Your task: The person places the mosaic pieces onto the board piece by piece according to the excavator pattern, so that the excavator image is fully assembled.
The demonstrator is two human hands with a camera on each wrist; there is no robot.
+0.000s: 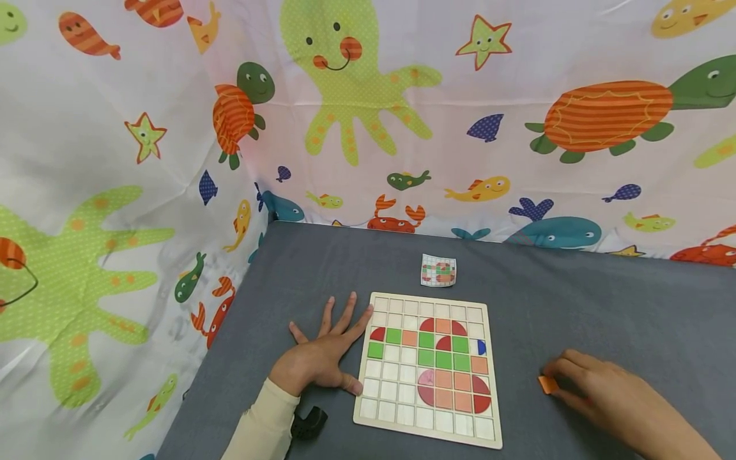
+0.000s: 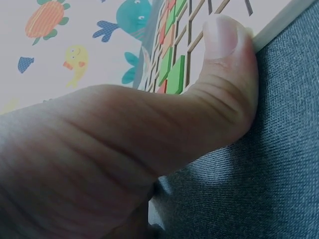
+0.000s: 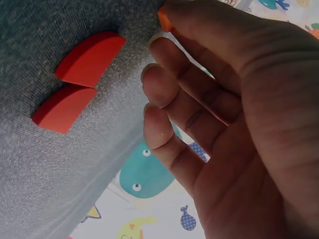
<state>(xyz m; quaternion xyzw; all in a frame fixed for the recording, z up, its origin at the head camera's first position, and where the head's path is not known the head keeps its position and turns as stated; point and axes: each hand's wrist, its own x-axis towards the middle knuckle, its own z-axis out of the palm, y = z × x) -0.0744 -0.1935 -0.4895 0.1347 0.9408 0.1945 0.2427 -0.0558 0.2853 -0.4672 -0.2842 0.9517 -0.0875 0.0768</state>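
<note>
My left hand (image 1: 322,358) lies on the grey cloth with fingers spread, its forefinger and thumb at the left edge of a wooden grid board (image 1: 425,436). The left wrist view has the thumb (image 2: 224,74) resting over the board's rim. Red, green, orange, pink and blue flat tiles fill part of the grid, among them a green square tile (image 1: 393,336) and a blue half-round tile (image 1: 481,347). Right of the board, my right hand (image 1: 604,390) pinches a small orange tile (image 1: 547,384) between thumb and forefinger. Its other fingers (image 3: 159,84) curl loosely.
Two red quarter-circle tiles (image 3: 89,59) lie on the cloth near my right hand. Behind the board lies a small printed pattern card (image 1: 439,271). A black curved object (image 1: 310,423) is by my left wrist. A sea-animal curtain (image 1: 460,83) borders the table's back and left.
</note>
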